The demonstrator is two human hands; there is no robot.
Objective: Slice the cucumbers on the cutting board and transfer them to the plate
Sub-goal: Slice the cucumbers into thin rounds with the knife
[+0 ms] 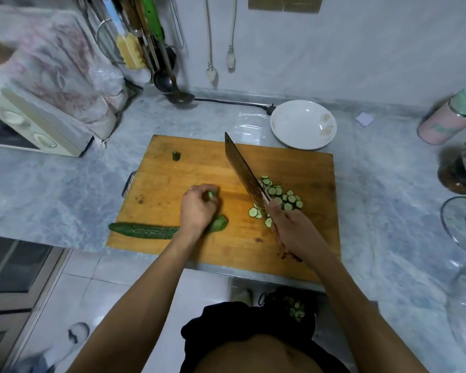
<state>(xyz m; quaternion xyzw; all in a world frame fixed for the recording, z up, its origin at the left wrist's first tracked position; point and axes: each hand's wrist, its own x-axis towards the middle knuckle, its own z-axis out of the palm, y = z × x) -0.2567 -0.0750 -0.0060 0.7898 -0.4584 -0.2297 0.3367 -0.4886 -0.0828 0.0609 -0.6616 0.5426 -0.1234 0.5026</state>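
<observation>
1. The right hand is wrapped around the handle of the broad dark cleaver, whose blade slants toward the upper middle of the frame beside the pile of round green cucumber slices; it appears placed to gather or scoop them.
2. The left hand is curled around a short green cucumber stub at the middle of the rectangular wooden cutting board, probably to clear the end piece away.
3. A whole dark green cucumber lies uncut along the board's lower left edge, partly under the left wrist, with a pale green piece just beside that wrist. Another small end piece sits at the board's upper left.
4. The shallow white plate waits just above the board's upper right corner, holding no slices yet.
5. A black cable plug lies just left of the plate; nothing blocks the way from pile to plate. A pink bottle with a mint cap stands at far right.
</observation>
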